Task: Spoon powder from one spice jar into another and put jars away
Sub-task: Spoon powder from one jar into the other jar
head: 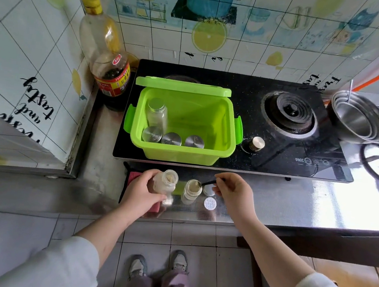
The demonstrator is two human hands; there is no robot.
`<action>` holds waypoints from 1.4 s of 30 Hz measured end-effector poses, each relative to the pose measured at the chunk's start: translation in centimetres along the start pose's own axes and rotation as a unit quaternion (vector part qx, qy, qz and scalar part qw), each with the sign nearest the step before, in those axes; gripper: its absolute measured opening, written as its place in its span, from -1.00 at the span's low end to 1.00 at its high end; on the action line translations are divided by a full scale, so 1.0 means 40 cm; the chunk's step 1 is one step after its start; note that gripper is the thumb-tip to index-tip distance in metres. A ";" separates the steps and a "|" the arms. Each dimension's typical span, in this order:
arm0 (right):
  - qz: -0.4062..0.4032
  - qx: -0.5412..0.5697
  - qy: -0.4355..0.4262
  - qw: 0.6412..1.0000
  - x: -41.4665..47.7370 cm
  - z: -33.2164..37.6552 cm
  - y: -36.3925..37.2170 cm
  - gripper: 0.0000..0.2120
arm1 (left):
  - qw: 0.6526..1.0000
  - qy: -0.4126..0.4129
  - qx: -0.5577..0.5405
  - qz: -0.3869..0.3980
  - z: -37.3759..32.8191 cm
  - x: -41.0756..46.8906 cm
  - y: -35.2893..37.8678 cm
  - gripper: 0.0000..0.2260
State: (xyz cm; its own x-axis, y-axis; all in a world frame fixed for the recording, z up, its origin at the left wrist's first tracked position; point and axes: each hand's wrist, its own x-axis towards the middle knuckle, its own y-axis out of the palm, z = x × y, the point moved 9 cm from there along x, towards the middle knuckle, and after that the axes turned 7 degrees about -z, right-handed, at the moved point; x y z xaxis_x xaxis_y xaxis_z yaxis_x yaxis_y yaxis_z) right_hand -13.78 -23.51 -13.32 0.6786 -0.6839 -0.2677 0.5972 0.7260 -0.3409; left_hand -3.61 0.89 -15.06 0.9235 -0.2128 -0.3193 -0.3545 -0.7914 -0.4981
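Head view: my left hand [143,193] is wrapped around a clear, lidless spice jar of pale powder [165,182], holding it tilted with its mouth leaning right. I cannot tell whether its base rests on the brushed steel counter [270,204]. Just to its right a second small open glass jar of tan powder [192,191] stands upright on the counter with nothing steadying it. My right hand [232,191] pinches the far end of a slim black spoon [208,182] between thumb and fingertips, and the spoon's bowl sits at the mouth of that standing jar. A round metal lid [208,190] and a white perforated insert [210,203] lie on the counter near my right hand. Farther away, an open lime-green plastic box [183,153] sits on the black glass hob [246,98], with capped jars [171,139] along its left and near walls.

I judge the main risk to be the free-standing jar: a nudge from the spoon against its rim could tip it and spill powder. The tilted jar could shed powder if I lean it further. Powder may also drop off the narrow spoon in the gap between the two mouths. The loose lid lies close enough for my wrist to knock.
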 end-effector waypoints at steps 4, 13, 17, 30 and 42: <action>0.024 -0.130 -0.106 0.985 -0.006 0.035 0.031 -0.87 | 1.000 0.001 -0.003 -0.003 0.000 0.000 -0.002 -0.45; 0.134 -0.358 -0.357 0.852 -0.060 0.075 0.116 -0.62 | 1.000 0.004 -0.018 -0.009 0.007 0.002 -0.007 -0.46; 0.144 -0.365 -0.429 0.814 -0.099 0.110 0.114 -0.68 | 1.000 0.007 -0.018 -0.009 0.007 0.000 -0.010 -0.45; 0.028 -0.239 -0.396 0.886 -0.094 0.162 0.036 -0.79 | 0.999 0.016 -0.036 -0.004 -0.011 -0.013 -0.011 -0.45; -0.004 -0.036 -0.340 0.940 -0.120 0.275 0.021 -0.81 | 0.999 0.028 -0.012 -0.012 -0.031 -0.016 -0.023 -0.46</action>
State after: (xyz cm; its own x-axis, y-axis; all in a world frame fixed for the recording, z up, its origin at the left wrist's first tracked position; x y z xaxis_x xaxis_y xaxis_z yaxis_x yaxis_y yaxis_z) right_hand -11.85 -18.82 -2.41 0.8048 -0.4683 0.3647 0.5901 0.6972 -0.4070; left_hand -3.68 1.02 -13.40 0.9389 -0.2238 -0.2614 -0.3284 -0.8096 -0.4864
